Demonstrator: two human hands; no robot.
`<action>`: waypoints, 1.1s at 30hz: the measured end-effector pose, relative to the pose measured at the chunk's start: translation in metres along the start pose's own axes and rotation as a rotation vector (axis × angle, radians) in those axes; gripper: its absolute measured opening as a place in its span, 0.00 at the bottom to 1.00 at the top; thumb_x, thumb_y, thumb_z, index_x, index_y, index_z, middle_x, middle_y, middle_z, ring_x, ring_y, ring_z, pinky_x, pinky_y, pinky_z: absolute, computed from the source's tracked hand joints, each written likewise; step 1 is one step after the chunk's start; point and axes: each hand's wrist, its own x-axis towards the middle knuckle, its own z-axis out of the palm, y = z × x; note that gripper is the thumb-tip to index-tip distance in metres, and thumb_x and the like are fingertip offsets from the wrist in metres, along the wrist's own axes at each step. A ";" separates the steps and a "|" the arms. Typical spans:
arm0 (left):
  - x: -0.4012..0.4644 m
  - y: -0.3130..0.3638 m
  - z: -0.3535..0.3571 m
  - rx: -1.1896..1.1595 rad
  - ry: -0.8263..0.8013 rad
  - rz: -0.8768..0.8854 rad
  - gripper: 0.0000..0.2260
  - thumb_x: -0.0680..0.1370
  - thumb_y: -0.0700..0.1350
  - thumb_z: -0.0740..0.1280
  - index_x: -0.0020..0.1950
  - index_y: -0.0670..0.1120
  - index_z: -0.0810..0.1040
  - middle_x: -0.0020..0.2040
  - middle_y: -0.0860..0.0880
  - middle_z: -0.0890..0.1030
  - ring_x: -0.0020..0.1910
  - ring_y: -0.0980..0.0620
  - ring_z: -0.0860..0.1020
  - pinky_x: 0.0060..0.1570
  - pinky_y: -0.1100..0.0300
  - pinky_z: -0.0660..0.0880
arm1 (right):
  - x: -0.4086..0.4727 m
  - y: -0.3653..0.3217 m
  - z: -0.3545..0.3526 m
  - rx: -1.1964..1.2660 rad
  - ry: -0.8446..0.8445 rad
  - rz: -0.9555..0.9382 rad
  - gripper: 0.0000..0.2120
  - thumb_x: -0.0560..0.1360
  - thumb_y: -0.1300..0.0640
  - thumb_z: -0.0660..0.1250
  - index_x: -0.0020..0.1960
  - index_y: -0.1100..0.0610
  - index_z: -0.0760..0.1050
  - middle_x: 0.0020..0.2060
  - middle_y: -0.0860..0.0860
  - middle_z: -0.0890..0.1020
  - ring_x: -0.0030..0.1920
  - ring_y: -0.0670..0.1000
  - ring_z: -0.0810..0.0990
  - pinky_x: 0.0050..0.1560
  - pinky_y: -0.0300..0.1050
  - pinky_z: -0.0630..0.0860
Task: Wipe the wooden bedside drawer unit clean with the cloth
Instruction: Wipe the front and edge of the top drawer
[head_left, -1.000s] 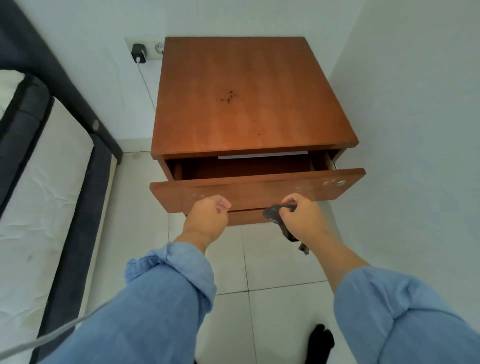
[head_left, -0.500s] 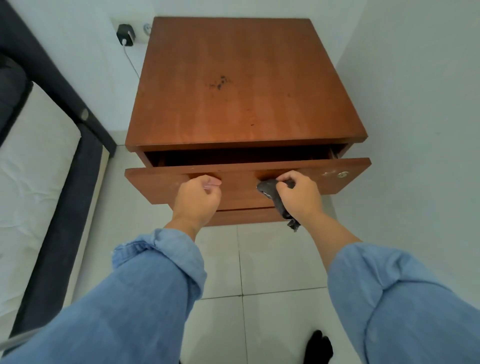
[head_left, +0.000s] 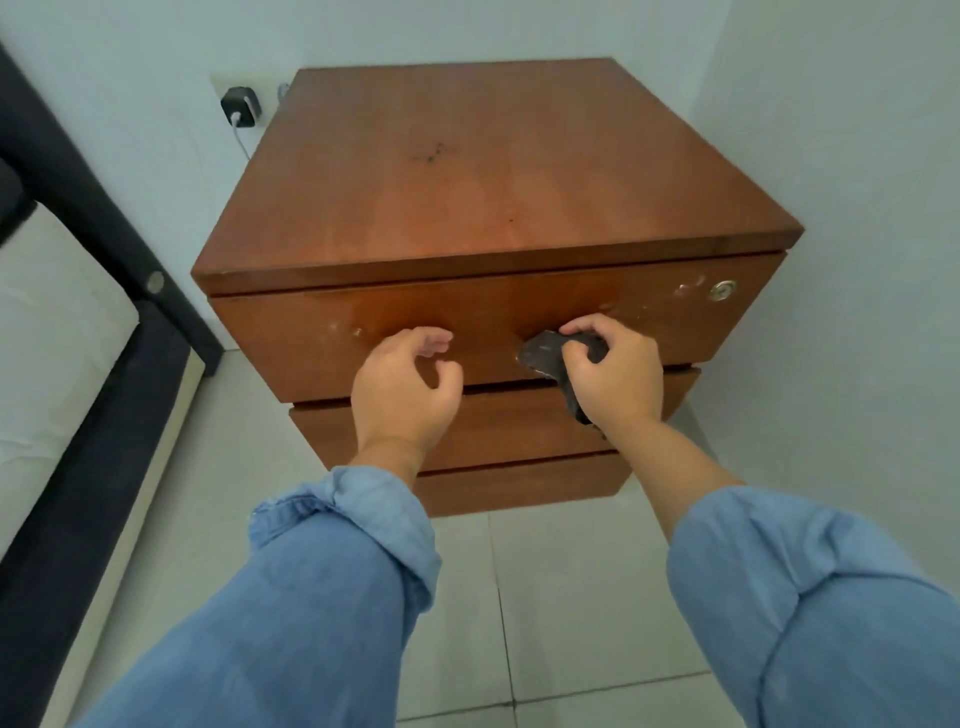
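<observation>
Pale walls meet in the far right corner above a light tiled floor, a dark-framed bed on the left, a plugged-in charger on the far wall.

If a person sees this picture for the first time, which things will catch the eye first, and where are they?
The reddish-brown wooden bedside drawer unit fills the middle, standing in a corner of pale walls, with small dark marks on its top. In front of its closed top drawer, the right hand grips a crumpled dark grey cloth, while the left hand hovers beside it, holding nothing. A black plug sits in the wall socket to the unit's left.
</observation>
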 end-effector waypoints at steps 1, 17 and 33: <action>0.001 -0.003 0.005 0.015 0.021 0.029 0.11 0.69 0.46 0.63 0.49 0.52 0.81 0.43 0.58 0.80 0.44 0.59 0.78 0.46 0.63 0.73 | 0.001 0.003 0.004 -0.008 0.032 -0.024 0.08 0.71 0.57 0.63 0.46 0.48 0.80 0.39 0.48 0.82 0.39 0.51 0.79 0.35 0.49 0.80; -0.011 -0.013 0.017 0.173 0.156 0.338 0.15 0.70 0.41 0.63 0.55 0.49 0.77 0.50 0.53 0.77 0.50 0.54 0.74 0.46 0.55 0.75 | -0.026 0.012 0.023 0.069 0.226 -0.228 0.10 0.72 0.60 0.61 0.46 0.51 0.79 0.40 0.45 0.80 0.43 0.46 0.77 0.40 0.43 0.78; 0.002 0.057 0.046 0.501 0.074 0.620 0.31 0.72 0.42 0.62 0.75 0.44 0.60 0.76 0.47 0.60 0.76 0.50 0.57 0.74 0.50 0.54 | 0.022 0.051 -0.074 0.048 0.588 -0.056 0.25 0.76 0.69 0.53 0.71 0.55 0.66 0.62 0.60 0.72 0.62 0.58 0.70 0.62 0.41 0.62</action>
